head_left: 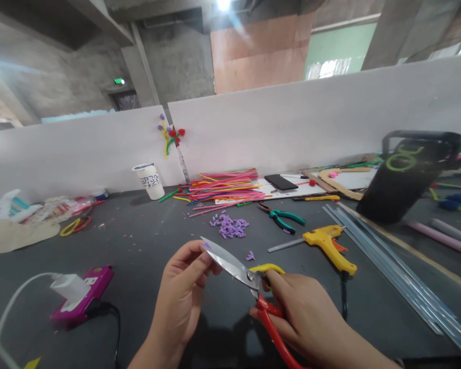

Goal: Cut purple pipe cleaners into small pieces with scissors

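My right hand (305,302) grips a pair of scissors (230,265) with one red and one yellow handle. Their metal blades point up and left, the tips reaching my left hand (186,282). Between that hand's thumb and fingertips is a small purple piece (206,246), mostly covered by fingers and blade; it looks like the cut purple bits nearby. Just beyond the blades lies a pile of short purple pieces (229,226). A small purple cluster (250,255) rests on the dark table (146,256) between the pile and the scissors.
Pliers (282,217), a yellow glue gun (328,246) and clear glue sticks (384,271) lie to the right, near a black tumbler (401,177). Pink pipe cleaners (226,187) and a white cup (149,182) are at the back. A magenta power strip (100,282) sits left.
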`<action>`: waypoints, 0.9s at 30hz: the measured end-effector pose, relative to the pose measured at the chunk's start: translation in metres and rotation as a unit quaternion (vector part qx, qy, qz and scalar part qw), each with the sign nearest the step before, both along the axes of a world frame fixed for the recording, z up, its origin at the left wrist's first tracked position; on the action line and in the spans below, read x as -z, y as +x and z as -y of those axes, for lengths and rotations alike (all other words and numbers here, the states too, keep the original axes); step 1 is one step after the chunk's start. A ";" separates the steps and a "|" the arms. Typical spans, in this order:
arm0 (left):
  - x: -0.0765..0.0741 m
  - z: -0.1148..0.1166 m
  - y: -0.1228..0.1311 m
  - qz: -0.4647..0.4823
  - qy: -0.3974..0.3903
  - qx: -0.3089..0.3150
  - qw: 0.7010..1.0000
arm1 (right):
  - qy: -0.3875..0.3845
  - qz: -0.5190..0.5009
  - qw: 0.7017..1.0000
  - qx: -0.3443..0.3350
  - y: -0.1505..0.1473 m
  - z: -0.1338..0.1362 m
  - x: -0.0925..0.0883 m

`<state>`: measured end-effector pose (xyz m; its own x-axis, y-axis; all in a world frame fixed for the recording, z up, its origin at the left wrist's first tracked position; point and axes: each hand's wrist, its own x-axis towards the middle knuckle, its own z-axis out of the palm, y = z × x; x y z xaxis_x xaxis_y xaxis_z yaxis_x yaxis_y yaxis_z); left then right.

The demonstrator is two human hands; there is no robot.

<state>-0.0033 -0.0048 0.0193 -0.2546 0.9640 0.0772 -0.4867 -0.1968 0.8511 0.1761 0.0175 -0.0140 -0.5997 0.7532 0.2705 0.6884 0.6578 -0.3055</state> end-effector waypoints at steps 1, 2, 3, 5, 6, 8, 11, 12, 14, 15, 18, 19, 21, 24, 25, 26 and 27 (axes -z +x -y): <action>0.000 0.000 0.000 0.000 0.000 0.000 1.000 | 0.001 0.000 1.000 0.000 0.000 0.000 0.000; 0.000 0.000 0.000 0.000 -0.001 0.001 1.000 | 0.004 0.000 1.000 0.001 0.000 0.000 0.000; 0.000 0.000 0.000 0.000 -0.002 0.001 1.000 | 0.007 0.000 1.000 0.000 0.000 0.000 0.001; 0.000 0.000 0.000 0.000 -0.003 0.002 1.000 | 0.014 -0.001 1.000 0.000 0.001 0.001 0.001; -0.001 0.001 0.000 0.002 -0.002 0.003 1.000 | 0.015 -0.001 1.000 0.000 0.001 0.001 0.001; -0.001 0.000 0.000 0.004 -0.001 0.003 1.000 | 0.016 -0.001 1.000 0.000 0.001 0.001 0.002; -0.001 0.000 0.000 0.008 -0.001 0.004 1.000 | 0.017 -0.002 1.000 0.000 0.001 0.001 0.003; -0.001 0.000 0.000 0.009 -0.002 0.004 1.000 | 0.018 -0.002 1.000 0.001 0.000 0.002 0.003; -0.001 0.000 -0.001 0.010 -0.002 0.002 1.000 | 0.022 -0.002 1.000 0.002 0.000 0.002 0.003; -0.001 0.000 -0.001 0.010 -0.003 0.001 1.000 | 0.024 -0.002 1.000 0.002 0.000 0.002 0.002; -0.002 0.000 -0.001 0.010 -0.007 0.000 1.000 | 0.032 0.000 0.999 0.000 -0.001 0.002 0.001; -0.002 0.001 -0.002 0.010 -0.010 0.000 1.000 | 0.034 0.001 0.999 0.000 -0.001 0.002 0.000; -0.003 0.001 -0.002 0.006 -0.014 0.000 1.000 | 0.034 0.004 0.999 0.002 -0.001 0.002 -0.001; -0.003 0.001 -0.003 -0.001 -0.016 -0.001 1.000 | 0.037 0.007 0.999 0.005 -0.001 0.003 -0.002; -0.003 0.001 -0.004 -0.004 -0.016 -0.001 1.000 | 0.039 0.009 0.999 0.006 -0.001 0.003 -0.002; -0.002 0.000 -0.004 -0.007 -0.016 0.000 1.000 | 0.043 0.011 0.999 0.008 -0.001 0.003 -0.002; -0.002 -0.001 -0.005 -0.009 -0.015 0.001 1.000 | 0.046 0.012 0.999 0.011 -0.001 0.002 -0.001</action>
